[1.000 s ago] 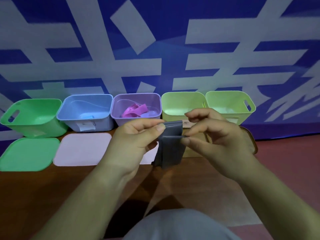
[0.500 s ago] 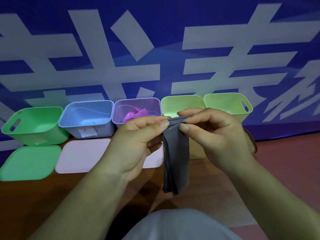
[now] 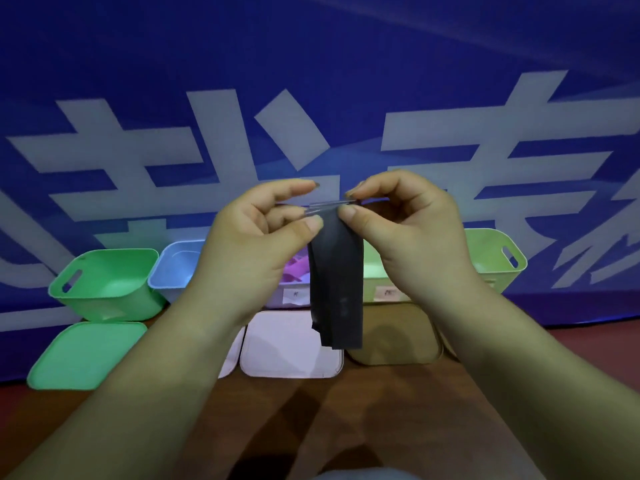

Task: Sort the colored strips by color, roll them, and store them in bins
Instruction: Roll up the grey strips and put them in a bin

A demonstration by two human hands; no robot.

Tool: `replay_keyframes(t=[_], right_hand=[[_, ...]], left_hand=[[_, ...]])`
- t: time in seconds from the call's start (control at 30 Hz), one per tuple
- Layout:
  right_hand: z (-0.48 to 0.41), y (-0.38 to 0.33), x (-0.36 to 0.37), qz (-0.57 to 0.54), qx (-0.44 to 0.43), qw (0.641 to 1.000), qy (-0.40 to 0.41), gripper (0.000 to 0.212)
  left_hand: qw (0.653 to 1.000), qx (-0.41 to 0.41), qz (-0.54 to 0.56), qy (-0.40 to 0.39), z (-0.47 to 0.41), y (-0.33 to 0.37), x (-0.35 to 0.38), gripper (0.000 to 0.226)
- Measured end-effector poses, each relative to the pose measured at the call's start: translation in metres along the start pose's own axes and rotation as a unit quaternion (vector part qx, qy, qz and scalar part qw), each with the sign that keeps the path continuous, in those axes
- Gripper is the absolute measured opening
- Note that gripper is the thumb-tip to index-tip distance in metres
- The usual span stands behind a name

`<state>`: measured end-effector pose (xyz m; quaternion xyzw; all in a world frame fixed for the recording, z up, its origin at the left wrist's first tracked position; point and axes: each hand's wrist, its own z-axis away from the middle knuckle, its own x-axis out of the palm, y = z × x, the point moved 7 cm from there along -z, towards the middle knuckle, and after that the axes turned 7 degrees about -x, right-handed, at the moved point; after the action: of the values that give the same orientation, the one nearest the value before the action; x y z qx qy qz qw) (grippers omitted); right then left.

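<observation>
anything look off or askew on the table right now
Nothing is spilled or damaged. The far-left green bin looks tipped outward next to the blue bin, though the wide lens may exaggerate that. The grey strip hangs unrolled, not yet stored.

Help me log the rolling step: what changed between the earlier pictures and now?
The left hand and right hand rose from bin level to above the row of bins, and the gray strip now hangs longer beneath them. Nothing was let go: both still pinch its top edge. The bins, the green lid and the pink strips in the purple bin stayed put.
</observation>
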<state>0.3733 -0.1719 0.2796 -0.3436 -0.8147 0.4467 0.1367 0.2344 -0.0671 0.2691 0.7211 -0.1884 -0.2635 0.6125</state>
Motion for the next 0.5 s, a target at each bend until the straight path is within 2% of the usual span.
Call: replay_keyframes(t=[0.17, 0.3, 0.4, 0.5], right_hand=[[-0.019, -0.016, 0.014, 0.018, -0.012, 0.999, -0.029, 0.018], [-0.033, -0.022, 0.023, 0.001, 0.0, 1.0, -0.027, 0.01], [-0.037, -0.021, 0.031, 0.0, 0.022, 0.999, -0.033, 0.01], [-0.04, -0.02, 0.039, 0.003, 0.033, 0.999, -0.04, 0.014]], left_hand=[[0.996, 0.078, -0.033, 0.002, -0.004, 0.024, -0.01, 0.033], [0.988, 0.132, -0.079, 0.005, -0.007, 0.037, -0.019, 0.032], [0.988, 0.13, -0.082, 0.013, -0.008, 0.039, -0.026, 0.026], [0.99, 0.113, -0.08, 0.023, -0.009, 0.039, -0.037, 0.029]])
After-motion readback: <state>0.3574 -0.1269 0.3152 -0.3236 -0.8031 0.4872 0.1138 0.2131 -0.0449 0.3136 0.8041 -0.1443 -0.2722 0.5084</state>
